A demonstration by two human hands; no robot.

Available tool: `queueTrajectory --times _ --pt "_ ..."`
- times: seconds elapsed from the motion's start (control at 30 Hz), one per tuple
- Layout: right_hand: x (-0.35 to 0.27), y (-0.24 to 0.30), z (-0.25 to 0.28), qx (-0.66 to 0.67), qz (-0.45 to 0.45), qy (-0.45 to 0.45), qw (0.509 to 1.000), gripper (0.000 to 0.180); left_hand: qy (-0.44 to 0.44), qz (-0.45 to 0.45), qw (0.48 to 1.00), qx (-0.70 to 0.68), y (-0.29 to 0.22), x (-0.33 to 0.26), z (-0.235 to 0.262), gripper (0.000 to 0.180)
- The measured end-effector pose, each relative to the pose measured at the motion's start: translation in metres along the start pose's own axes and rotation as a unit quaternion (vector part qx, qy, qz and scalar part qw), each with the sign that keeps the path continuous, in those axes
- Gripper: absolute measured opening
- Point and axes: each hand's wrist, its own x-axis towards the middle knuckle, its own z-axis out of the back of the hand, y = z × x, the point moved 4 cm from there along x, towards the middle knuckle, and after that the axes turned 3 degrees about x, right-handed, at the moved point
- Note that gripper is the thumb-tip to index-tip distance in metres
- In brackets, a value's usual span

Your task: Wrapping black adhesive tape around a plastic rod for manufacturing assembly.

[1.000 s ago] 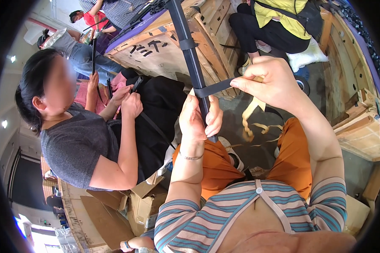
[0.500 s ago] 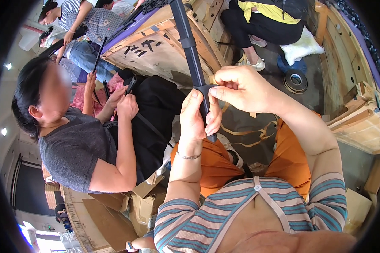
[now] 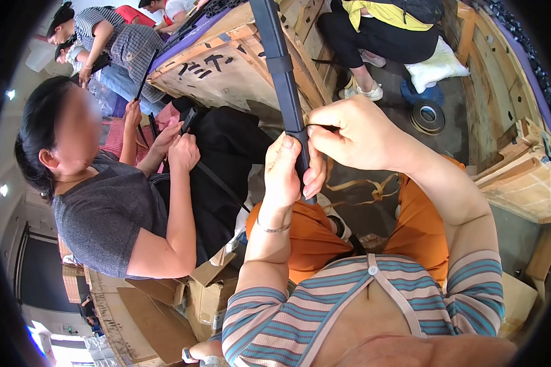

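Note:
A long black bar [image 3: 277, 43] slants from the top edge down between my hands. My left hand [image 3: 283, 174] is wrapped round it near its lower end, thumb on the front. Just above that thumb, a black tape strip [image 3: 324, 127] lies around the bar and runs off to the right. My right hand [image 3: 364, 134] pinches the strip's free end between thumb and forefinger, close beside the bar. Farther up, a black band [image 3: 279, 64] encircles the same bar.
A co-worker in a grey shirt [image 3: 110, 214] sits close on my left, holding black parts. Wooden crates [image 3: 226, 82] stand ahead and to the right. On the floor are a dark tape roll [image 3: 427, 117], a white bag [image 3: 438, 67] and yellowish strips [image 3: 373, 191]. Cardboard boxes [image 3: 205, 300] stand at lower left.
The tape, earlier a broad flap at the bar's front, now wraps the bar and shows as a thin strip towards my right fingers. My right hand has shifted slightly right.

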Motion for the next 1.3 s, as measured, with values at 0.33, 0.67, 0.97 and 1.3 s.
queueTrajectory --times 0.33,0.67,0.97,1.3 --pt "0.029 -0.037 0.008 0.616 -0.08 0.061 0.781 0.042 0.218 0.159 0.923 -0.273 0.007 -0.013 -0.043 0.04" --pt "0.028 -0.026 0.005 0.6 -0.051 0.001 0.798 0.022 0.073 0.101 0.959 -0.254 0.023 0.013 -0.02 0.046" --pt "0.023 -0.032 0.008 0.472 -0.089 -0.054 0.875 0.023 -0.072 0.07 0.99 0.095 0.018 0.014 0.003 0.032" --pt "0.022 -0.04 0.003 0.419 -0.092 -0.071 0.901 0.024 -0.084 0.058 0.97 0.223 0.031 0.016 0.005 0.028"
